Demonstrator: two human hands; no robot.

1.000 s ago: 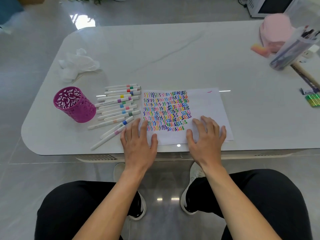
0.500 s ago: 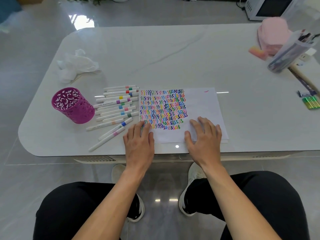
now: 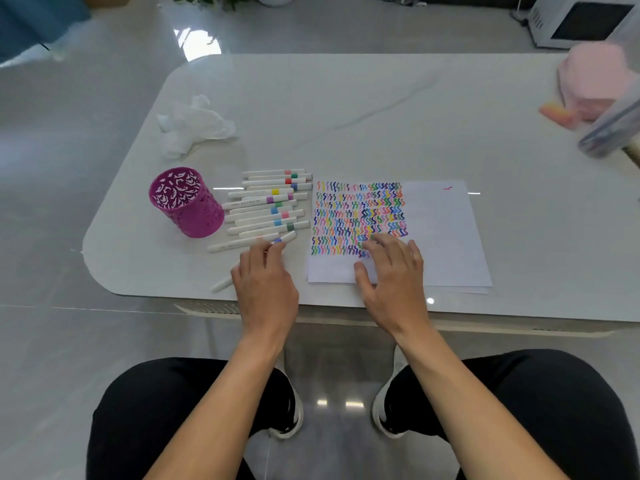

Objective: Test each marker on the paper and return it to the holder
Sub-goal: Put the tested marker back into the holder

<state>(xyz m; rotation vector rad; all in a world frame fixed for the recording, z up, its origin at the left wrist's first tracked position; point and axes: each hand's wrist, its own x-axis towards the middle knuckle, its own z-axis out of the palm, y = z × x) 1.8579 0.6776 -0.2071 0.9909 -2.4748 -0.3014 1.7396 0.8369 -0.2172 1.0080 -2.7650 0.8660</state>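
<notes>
A white sheet of paper (image 3: 440, 230) lies near the table's front edge, its left half filled with rows of coloured squiggles. Several white markers (image 3: 266, 206) with coloured bands lie in a loose row left of it. A purple cut-out holder (image 3: 185, 202) stands upright further left, with no marker seen inside. My left hand (image 3: 265, 282) lies over the two nearest markers, fingertips touching the one with a blue band (image 3: 285, 239); another marker's end (image 3: 221, 285) sticks out from under the palm. My right hand (image 3: 391, 271) rests flat on the paper's lower part.
A crumpled white tissue (image 3: 194, 124) lies behind the holder. At the far right are a pink object (image 3: 592, 77) and a clear plastic container of pens (image 3: 609, 129). The table's front edge (image 3: 346, 306) runs just below my hands, my knees beneath it.
My left hand has slid left off the paper's corner onto the nearest markers. My right hand shifted left along the paper. The view itself swung toward the left.
</notes>
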